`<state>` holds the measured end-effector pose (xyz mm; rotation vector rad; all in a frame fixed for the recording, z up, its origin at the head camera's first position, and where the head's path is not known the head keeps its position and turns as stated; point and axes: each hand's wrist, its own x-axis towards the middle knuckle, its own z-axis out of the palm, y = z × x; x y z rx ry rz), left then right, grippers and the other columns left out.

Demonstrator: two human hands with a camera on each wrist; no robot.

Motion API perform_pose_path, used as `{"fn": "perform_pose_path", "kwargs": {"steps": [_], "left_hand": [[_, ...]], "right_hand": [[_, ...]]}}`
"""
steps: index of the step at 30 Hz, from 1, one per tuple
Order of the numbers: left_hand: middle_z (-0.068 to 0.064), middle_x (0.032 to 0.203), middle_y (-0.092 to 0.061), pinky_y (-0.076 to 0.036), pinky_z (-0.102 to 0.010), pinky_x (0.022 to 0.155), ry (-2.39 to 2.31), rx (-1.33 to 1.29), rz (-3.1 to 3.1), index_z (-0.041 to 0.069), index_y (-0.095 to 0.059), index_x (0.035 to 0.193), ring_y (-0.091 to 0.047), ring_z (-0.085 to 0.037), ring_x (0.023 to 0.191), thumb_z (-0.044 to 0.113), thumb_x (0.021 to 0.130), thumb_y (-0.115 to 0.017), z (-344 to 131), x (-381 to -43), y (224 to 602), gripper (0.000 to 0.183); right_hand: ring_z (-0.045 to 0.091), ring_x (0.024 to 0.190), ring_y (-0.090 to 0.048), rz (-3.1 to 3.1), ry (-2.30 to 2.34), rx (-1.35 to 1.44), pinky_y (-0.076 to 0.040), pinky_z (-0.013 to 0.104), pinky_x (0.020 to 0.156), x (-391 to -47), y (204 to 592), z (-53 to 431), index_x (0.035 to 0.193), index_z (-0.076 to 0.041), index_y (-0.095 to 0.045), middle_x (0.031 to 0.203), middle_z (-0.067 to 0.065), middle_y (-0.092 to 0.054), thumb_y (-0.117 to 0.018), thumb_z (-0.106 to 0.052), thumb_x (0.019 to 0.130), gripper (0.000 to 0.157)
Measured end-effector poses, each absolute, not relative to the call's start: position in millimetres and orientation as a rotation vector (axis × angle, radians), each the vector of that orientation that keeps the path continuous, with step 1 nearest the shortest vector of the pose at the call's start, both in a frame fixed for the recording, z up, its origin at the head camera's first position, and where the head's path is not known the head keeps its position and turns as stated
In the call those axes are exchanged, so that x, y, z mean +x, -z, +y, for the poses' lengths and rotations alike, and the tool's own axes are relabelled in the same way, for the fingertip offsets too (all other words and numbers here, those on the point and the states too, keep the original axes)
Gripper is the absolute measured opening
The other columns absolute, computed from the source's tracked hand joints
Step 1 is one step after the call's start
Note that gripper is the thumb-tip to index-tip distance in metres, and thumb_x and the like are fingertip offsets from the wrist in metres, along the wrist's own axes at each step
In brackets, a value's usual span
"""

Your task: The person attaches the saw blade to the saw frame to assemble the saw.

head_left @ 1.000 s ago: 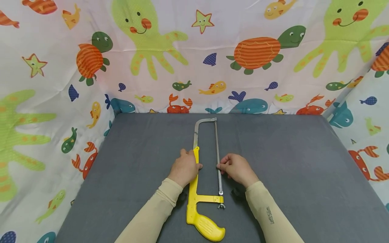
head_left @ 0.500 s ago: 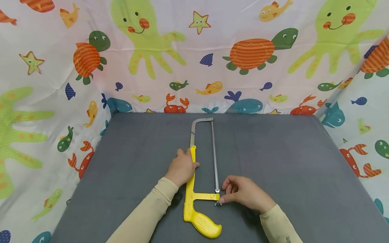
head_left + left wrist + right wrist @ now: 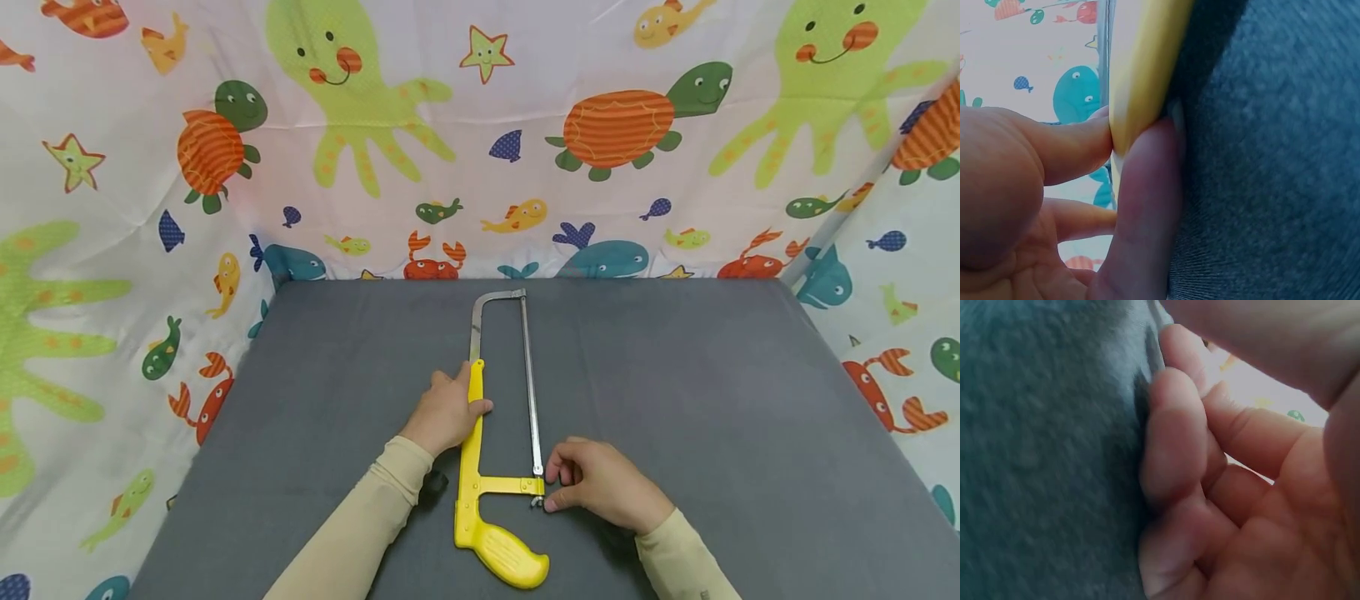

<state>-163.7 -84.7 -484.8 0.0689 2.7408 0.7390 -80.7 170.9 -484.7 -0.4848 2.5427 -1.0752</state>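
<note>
Lower centre: a yellow hacksaw is pinched by the left hand, seemingly for steadiness; the right hand is curled beside its wing nut, grip unclear.

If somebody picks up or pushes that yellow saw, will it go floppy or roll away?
The yellow saw would probably stay stiff, because its bars look straight and solid. It likely wouldn't roll, since it lies flat on the gray table. The chunky yellow handle might make that end feel heavier.
</note>
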Motion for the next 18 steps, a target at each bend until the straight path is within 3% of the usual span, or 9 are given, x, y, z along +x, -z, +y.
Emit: {"fn": "perform_pose_path", "kwargs": {"steps": [9, 14, 18], "left_hand": [[-0.035, 0.141, -0.048, -0.059, -0.044, 0.076, -0.722, 0.070, 2.751, 0.009, -0.030, 0.172, -0.063, -0.032, 0.078, 0.043, 0.104, -0.073, -82, -165, 483, 0.087], [-0.034, 0.141, -0.049, -0.060, -0.046, 0.080, -0.730, 0.062, 2.750, 0.009, -0.031, 0.171, -0.064, -0.034, 0.082, 0.042, 0.104, -0.073, -83, -164, 483, 0.086], [-0.033, 0.143, -0.049, -0.060, -0.046, 0.080, -0.733, 0.060, 2.748, 0.009, -0.031, 0.171, -0.064, -0.033, 0.082, 0.042, 0.104, -0.073, -84, -164, 482, 0.086]], "right_hand": [[0.006, 0.072, -0.049, 2.580, 0.974, -0.435, -0.040, 0.024, 0.065, -79, 482, 165, 0.085, -0.026, -0.071, 0.082, -0.006, -0.054, -0.102, -0.043, 0.069, 0.039], [0.008, 0.064, -0.047, 2.609, 0.952, -0.363, -0.037, 0.023, 0.057, -75, 481, 156, 0.077, -0.027, -0.068, 0.078, -0.005, -0.051, -0.093, -0.064, 0.075, 0.044], [0.010, 0.061, -0.046, 2.647, 0.926, -0.300, -0.034, 0.024, 0.055, -73, 480, 147, 0.072, -0.027, -0.065, 0.076, -0.005, -0.049, -0.092, -0.063, 0.077, 0.045]]}}
